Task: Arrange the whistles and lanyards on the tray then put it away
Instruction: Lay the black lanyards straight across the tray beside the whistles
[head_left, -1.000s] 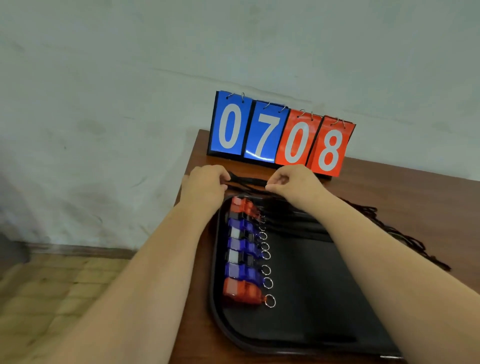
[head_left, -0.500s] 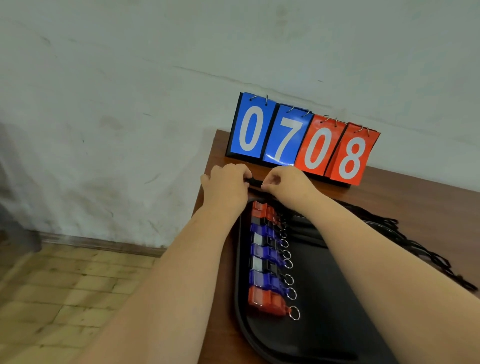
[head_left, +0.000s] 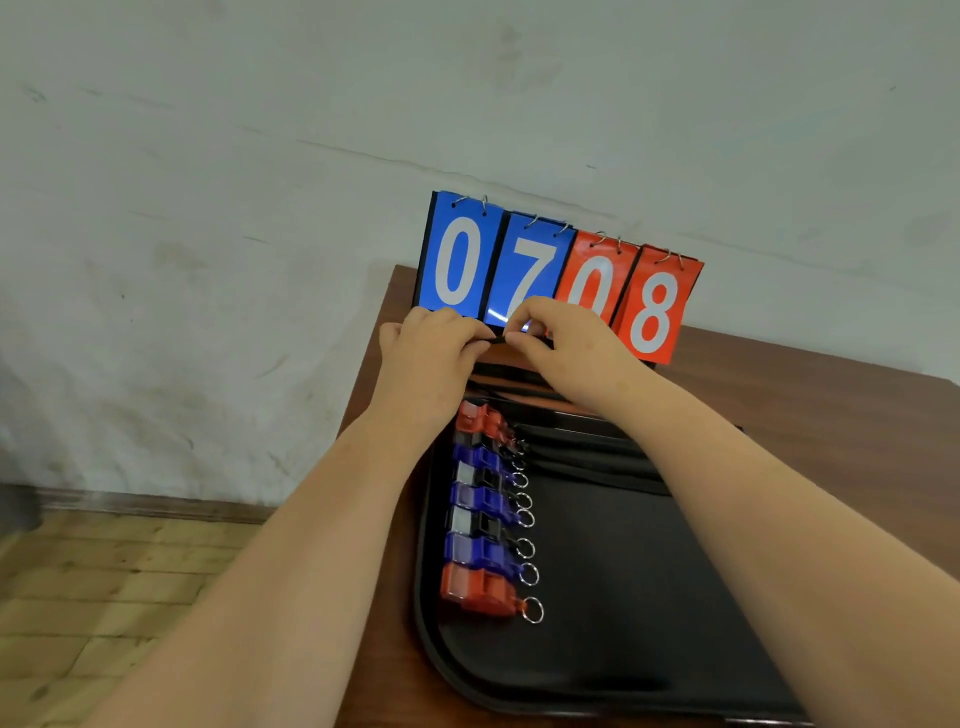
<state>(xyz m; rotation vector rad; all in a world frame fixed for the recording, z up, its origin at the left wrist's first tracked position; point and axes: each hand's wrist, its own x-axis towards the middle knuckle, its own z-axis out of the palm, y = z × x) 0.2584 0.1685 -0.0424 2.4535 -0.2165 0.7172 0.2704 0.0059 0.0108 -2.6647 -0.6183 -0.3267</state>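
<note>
My left hand (head_left: 431, 353) is curled, its fingertips pinching one end of a black lanyard (head_left: 497, 340) held up in front of the scoreboard (head_left: 558, 275). My right hand (head_left: 566, 343) pinches the same lanyard just beside the left, so the short dark stretch runs between my two thumbs. Below my wrists the black tray (head_left: 623, 649) sits on the brown table (head_left: 831, 405). Along the tray's left side the whistles (head_left: 483, 514) lie in a neat column, red at both ends, blue and black-and-white between, each with its metal ring pointing right. More black lanyards (head_left: 587, 457) lie folded across the tray's far end, partly under my right forearm.
</note>
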